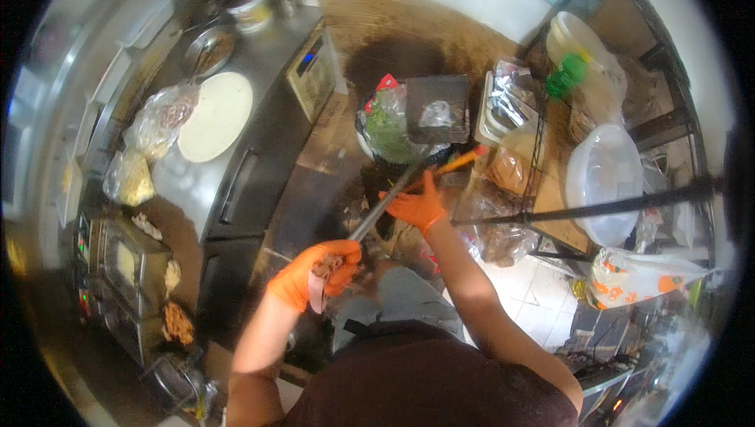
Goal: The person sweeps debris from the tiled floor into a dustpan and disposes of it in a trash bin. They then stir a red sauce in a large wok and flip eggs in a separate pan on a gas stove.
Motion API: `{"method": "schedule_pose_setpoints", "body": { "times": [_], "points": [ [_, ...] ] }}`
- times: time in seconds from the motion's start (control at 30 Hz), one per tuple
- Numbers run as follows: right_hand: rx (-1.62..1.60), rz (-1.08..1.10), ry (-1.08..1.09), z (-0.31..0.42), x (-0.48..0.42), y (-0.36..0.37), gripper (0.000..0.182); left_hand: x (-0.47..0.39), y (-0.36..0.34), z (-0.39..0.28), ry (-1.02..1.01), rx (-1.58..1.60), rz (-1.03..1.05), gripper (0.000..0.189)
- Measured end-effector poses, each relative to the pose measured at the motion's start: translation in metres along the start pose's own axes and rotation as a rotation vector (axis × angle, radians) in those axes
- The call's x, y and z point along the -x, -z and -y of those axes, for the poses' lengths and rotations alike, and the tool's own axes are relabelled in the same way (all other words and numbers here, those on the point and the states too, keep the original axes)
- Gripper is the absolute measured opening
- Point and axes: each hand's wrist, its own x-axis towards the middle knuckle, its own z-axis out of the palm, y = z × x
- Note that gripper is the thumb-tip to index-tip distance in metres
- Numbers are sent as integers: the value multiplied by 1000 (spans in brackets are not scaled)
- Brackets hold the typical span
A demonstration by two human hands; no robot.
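My left hand point(318, 276), in an orange glove, is closed around a grey rod-like handle point(380, 209). The handle slants up to a dark square pan point(424, 88), apparently a long-handled dustpan, with a crumpled clear wrapper point(436, 113) on it. A brown and pink scrap point(319, 285) shows at the left hand's fingers; what it is stays unclear. My right hand point(419, 206), also orange-gloved, is beside the handle with its thumb raised near an orange stick point(457, 161). Its grip cannot be made out. Partly under the pan is a waste bin with green and clear refuse point(386, 129).
At left, a steel counter point(200, 191) bears a round flatbread point(216, 117), bagged food point(131, 179), a metal bowl point(209, 51) and a press-like appliance point(127, 268). The wire shelf's dark bar point(619, 203) crosses at right, near a white plastic tub point(604, 185) and patterned bag point(637, 279).
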Motion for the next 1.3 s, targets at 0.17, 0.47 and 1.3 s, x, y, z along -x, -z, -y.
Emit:
{"method": "schedule_pose_setpoints", "body": {
  "times": [0.17, 0.47, 1.3],
  "points": [
    [-265, 254, 317, 3, -86, -41, 57, -27, 36, -49, 101, 434, 416, 23],
    [-138, -21, 553, -4, -129, -97, 56, -33, 98, -123, 239, 808, 752, 24],
    [188, -602, 951, -101, -226, -218, 51, -15, 267, -257, 545, 1239, 1042, 26]
  ]
}}
